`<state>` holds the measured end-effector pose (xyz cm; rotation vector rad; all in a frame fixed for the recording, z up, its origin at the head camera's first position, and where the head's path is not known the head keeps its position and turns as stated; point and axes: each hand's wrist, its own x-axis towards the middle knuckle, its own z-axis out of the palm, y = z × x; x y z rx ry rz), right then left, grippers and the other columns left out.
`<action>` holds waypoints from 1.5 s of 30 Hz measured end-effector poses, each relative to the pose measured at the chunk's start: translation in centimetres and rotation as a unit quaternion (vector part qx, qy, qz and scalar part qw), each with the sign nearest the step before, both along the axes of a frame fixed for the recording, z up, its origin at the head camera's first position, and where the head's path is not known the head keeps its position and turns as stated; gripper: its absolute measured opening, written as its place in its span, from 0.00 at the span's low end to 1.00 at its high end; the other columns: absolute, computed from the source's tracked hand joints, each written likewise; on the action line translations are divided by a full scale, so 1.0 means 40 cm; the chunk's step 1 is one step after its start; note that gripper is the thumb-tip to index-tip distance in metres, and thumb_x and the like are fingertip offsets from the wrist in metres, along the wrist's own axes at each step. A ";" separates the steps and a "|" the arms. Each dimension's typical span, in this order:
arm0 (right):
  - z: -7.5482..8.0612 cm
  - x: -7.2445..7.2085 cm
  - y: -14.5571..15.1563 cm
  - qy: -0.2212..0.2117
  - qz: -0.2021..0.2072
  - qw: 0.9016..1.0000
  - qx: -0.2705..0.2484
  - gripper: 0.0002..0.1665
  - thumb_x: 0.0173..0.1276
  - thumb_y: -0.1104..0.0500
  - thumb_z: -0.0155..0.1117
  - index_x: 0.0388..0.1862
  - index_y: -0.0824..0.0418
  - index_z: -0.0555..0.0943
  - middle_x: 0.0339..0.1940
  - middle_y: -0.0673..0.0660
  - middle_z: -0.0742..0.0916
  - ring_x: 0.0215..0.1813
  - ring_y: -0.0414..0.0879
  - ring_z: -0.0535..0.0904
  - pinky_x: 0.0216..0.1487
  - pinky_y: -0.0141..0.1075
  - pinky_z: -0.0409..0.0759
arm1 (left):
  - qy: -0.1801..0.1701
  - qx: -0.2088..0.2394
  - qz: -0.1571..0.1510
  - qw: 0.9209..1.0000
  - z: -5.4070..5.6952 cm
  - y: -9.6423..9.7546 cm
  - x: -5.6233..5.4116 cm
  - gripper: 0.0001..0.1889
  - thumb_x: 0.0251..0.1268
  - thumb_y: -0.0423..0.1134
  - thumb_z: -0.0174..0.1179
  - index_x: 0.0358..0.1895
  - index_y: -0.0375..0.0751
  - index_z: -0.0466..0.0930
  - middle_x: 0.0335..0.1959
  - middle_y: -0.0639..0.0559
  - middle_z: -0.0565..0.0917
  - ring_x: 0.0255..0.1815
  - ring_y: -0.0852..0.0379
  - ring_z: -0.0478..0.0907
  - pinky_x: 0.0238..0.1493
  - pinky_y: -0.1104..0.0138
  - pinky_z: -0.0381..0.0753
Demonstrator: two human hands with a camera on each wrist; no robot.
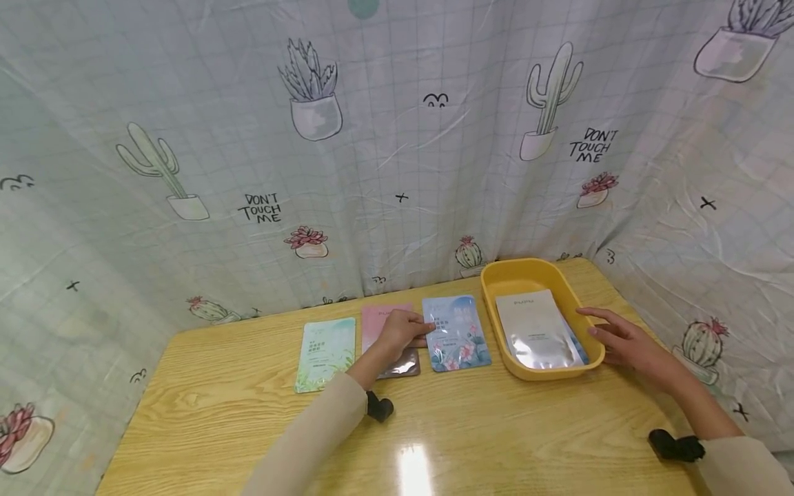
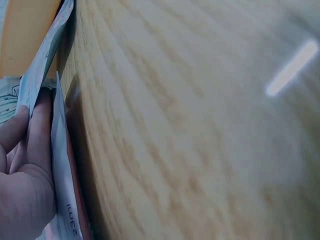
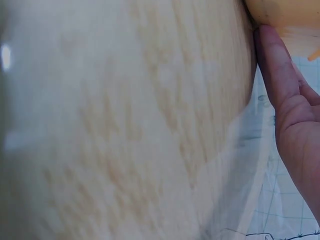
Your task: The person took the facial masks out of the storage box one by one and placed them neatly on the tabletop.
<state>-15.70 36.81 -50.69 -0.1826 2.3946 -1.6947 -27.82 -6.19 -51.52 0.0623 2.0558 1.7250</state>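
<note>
While left hand (image 1: 395,335) pinches blue packet (image 1: 462,339) edge, right hand (image 1: 634,353) touches nearby tray (image 1: 548,374).

From the head we look forward and down across the bench (image 1: 217,406) to the cactus-print curtain (image 1: 384,151); from each wrist we peer low and close along it, all three views sharing the yellow tray (image 1: 548,375).

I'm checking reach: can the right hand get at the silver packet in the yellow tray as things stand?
Probably yes: the right hand is at the yellow tray, and the silver packet lies uncovered on top inside; only the rim seems between them.
</note>
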 end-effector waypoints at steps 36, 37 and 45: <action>0.013 0.006 0.000 0.010 0.005 1.000 0.025 0.29 0.85 0.53 0.48 0.80 0.58 0.61 0.74 0.75 0.64 0.58 0.21 0.71 0.50 0.37 0.85 | 0.014 -0.038 0.017 0.999 0.038 -0.017 -0.020 0.08 0.63 0.27 0.69 0.43 0.26 0.86 0.38 0.40 0.89 0.27 0.56 0.88 0.36 0.63 0.89; 0.013 0.007 0.001 0.009 0.005 1.000 0.026 0.29 0.85 0.53 0.48 0.80 0.59 0.61 0.74 0.75 0.64 0.58 0.21 0.71 0.50 0.38 0.85 | 0.009 -0.036 0.012 0.999 0.039 -0.017 -0.018 0.08 0.64 0.27 0.68 0.44 0.26 0.86 0.38 0.40 0.88 0.27 0.56 0.88 0.36 0.63 0.89; 0.018 -0.001 0.001 -0.001 0.003 1.000 0.029 0.30 0.84 0.52 0.49 0.79 0.58 0.61 0.75 0.74 0.65 0.58 0.21 0.72 0.51 0.40 0.86 | 0.022 -0.017 0.025 0.999 0.028 -0.011 -0.006 0.06 0.62 0.25 0.69 0.40 0.26 0.86 0.34 0.41 0.89 0.28 0.54 0.88 0.36 0.62 0.89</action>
